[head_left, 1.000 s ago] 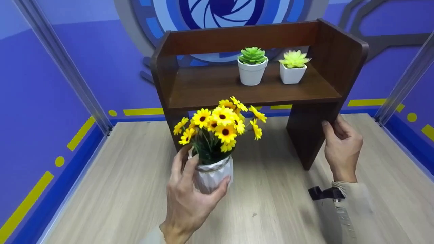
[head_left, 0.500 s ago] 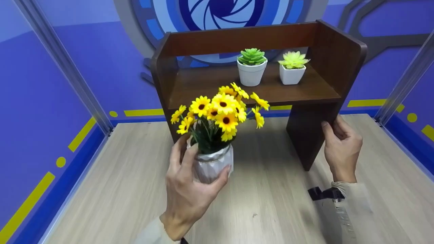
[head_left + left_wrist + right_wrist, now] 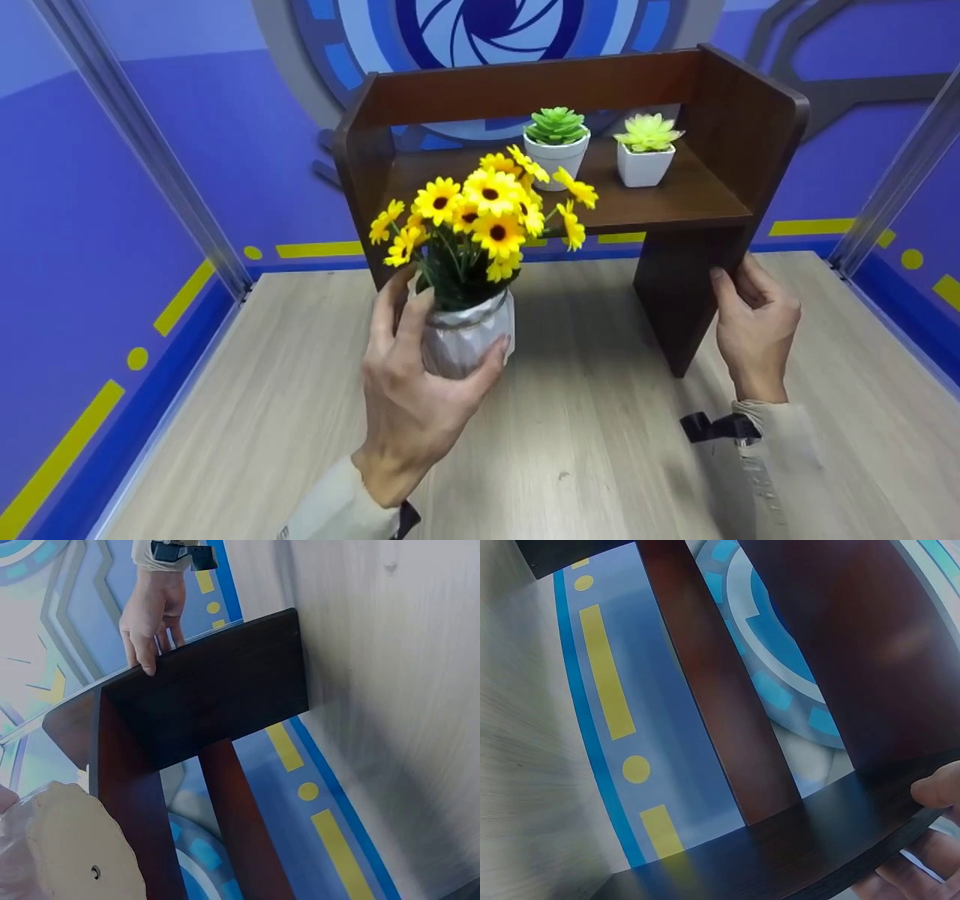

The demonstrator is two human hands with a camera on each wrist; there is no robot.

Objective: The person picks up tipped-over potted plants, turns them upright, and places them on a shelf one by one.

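My left hand (image 3: 420, 382) grips the white ribbed pot (image 3: 465, 341) of artificial yellow sunflowers (image 3: 487, 206), fingers on its left and thumb on its right. The pot is held above the table, in front of the dark brown shelf (image 3: 675, 206). In the left wrist view the underside of the pot (image 3: 86, 847) shows at lower left. My right hand (image 3: 757, 330) pinches the front edge of the shelf's right side panel. In the right wrist view, the thumb (image 3: 937, 789) lies on the panel's inner face, with fingers on the outer side.
On the shelf board stand a green succulent in a round white pot (image 3: 557, 154) and a pale green one in a square white pot (image 3: 646, 166). The light wooden table (image 3: 247, 420) lies below. Blue patterned walls (image 3: 172, 150) enclose the back and sides.
My left hand has lifted the sunflower pot higher, so the blooms now overlap the shelf board and part of the round succulent pot. The right hand stays on the panel.
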